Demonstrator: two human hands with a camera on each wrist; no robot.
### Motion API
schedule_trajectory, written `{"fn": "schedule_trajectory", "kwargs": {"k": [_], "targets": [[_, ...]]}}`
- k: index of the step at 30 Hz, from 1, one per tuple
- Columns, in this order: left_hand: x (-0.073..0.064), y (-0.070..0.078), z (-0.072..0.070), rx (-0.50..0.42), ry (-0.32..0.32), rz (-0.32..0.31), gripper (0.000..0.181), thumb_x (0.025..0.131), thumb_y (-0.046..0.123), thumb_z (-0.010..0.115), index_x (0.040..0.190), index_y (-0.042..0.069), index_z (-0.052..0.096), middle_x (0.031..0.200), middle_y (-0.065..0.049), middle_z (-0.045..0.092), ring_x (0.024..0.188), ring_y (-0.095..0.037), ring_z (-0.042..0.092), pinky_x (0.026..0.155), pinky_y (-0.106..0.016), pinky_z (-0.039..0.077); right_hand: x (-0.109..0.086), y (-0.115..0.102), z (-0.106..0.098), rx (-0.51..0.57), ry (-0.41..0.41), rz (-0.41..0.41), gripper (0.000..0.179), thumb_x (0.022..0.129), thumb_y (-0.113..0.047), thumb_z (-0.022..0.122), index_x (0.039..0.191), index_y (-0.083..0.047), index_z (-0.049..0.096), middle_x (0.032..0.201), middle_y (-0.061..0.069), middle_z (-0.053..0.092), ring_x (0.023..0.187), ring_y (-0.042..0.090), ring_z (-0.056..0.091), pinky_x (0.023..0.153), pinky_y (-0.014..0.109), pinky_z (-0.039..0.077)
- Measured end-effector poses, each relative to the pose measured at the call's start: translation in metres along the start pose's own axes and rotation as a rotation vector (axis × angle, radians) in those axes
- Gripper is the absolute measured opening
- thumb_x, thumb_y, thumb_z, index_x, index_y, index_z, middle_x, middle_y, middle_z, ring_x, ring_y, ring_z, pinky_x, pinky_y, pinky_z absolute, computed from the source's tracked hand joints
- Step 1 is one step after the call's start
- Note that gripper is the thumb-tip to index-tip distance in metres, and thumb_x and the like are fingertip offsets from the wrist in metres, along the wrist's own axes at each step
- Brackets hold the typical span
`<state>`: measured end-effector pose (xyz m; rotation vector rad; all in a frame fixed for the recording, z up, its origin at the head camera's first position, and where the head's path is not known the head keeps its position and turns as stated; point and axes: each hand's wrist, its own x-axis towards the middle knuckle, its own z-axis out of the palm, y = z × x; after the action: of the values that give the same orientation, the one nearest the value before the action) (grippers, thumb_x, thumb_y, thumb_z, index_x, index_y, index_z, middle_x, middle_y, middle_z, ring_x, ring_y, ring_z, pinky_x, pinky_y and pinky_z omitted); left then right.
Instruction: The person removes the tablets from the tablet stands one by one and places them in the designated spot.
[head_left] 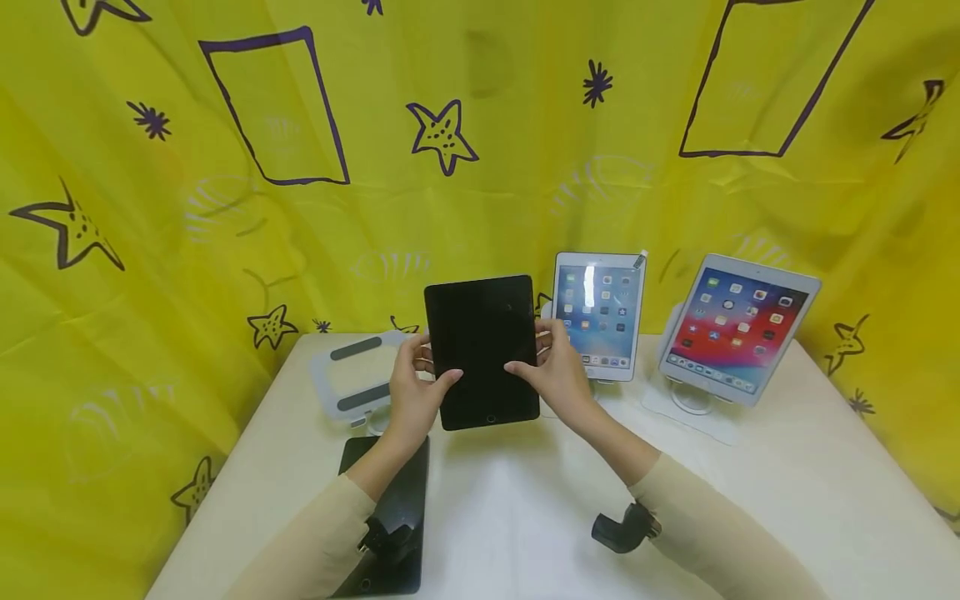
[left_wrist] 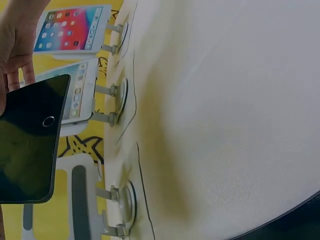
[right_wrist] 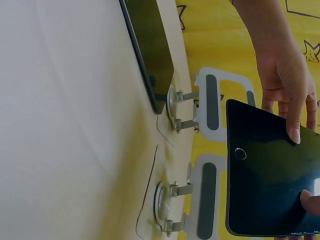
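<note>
Bare stand [head_left: 363, 397], dark tablet [head_left: 408, 492] flat on tabletop [head_left: 510, 517]. Left hand [head_left: 415, 392] and right hand [head_left: 558, 367] grip black tablet [head_left: 483, 333] mid-air by its sides. Blue-screen tablet [head_left: 596, 312], red-screen tablet [head_left: 738, 329] propped up. Probably placing step; next likely calls for lining it up with a bare stand.

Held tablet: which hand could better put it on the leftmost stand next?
Probably the left hand: it holds the tablet by the edge nearer the stand. The right hand holds the far edge.
</note>
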<state>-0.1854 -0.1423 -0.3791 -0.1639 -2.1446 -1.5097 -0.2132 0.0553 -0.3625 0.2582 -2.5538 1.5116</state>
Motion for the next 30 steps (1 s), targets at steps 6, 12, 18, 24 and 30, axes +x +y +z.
{"fn": "schedule_trajectory", "kwargs": {"k": [6, 12, 18, 24, 30], "targets": [[-0.008, 0.007, -0.007, 0.003, -0.046, -0.044, 0.056, 0.071, 0.001, 0.08, 0.119, 0.003, 0.05, 0.096, -0.015, 0.053, 0.079, -0.023, 0.053, 0.06, -0.018, 0.045, -0.013, -0.001, -0.009, 0.041, -0.052, 0.043, 0.062, 0.075, -0.01, 0.08, 0.122, -0.003, 0.041, 0.098, 0.014, 0.055, 0.08, 0.022, 0.05, 0.069, 0.025, 0.046], [-0.021, 0.007, -0.016, 0.045, -0.125, -0.086, 0.057, 0.071, -0.002, 0.079, 0.119, 0.002, 0.049, 0.097, -0.014, 0.054, 0.079, -0.021, 0.054, 0.061, -0.019, 0.048, -0.029, 0.002, -0.015, 0.052, -0.107, 0.069, 0.058, 0.075, -0.002, 0.078, 0.121, -0.002, 0.042, 0.099, 0.014, 0.054, 0.078, 0.021, 0.051, 0.062, 0.022, 0.051], [-0.034, 0.008, -0.021, 0.062, -0.193, -0.12, 0.057, 0.073, -0.002, 0.078, 0.122, 0.002, 0.049, 0.098, -0.013, 0.057, 0.081, -0.021, 0.057, 0.064, -0.02, 0.051, -0.043, 0.008, -0.018, 0.099, -0.144, 0.063, 0.055, 0.075, 0.003, 0.076, 0.119, 0.001, 0.043, 0.096, 0.016, 0.055, 0.075, 0.02, 0.054, 0.054, 0.027, 0.055], [-0.047, 0.0, -0.024, 0.075, -0.241, -0.118, 0.053, 0.074, -0.001, 0.077, 0.12, 0.002, 0.052, 0.096, -0.012, 0.058, 0.077, -0.02, 0.059, 0.062, -0.021, 0.052, -0.057, 0.017, -0.017, 0.132, -0.174, 0.125, 0.05, 0.076, 0.007, 0.072, 0.118, 0.001, 0.045, 0.095, 0.014, 0.055, 0.073, 0.018, 0.055, 0.053, 0.032, 0.056], [-0.06, -0.012, -0.025, 0.084, -0.263, -0.106, 0.051, 0.071, -0.004, 0.078, 0.116, 0.001, 0.054, 0.091, -0.011, 0.057, 0.07, -0.014, 0.059, 0.053, -0.022, 0.05, -0.071, 0.027, -0.011, 0.161, -0.209, 0.194, 0.049, 0.075, 0.008, 0.073, 0.115, 0.0, 0.046, 0.091, 0.012, 0.056, 0.069, 0.016, 0.056, 0.052, 0.034, 0.056]]}}
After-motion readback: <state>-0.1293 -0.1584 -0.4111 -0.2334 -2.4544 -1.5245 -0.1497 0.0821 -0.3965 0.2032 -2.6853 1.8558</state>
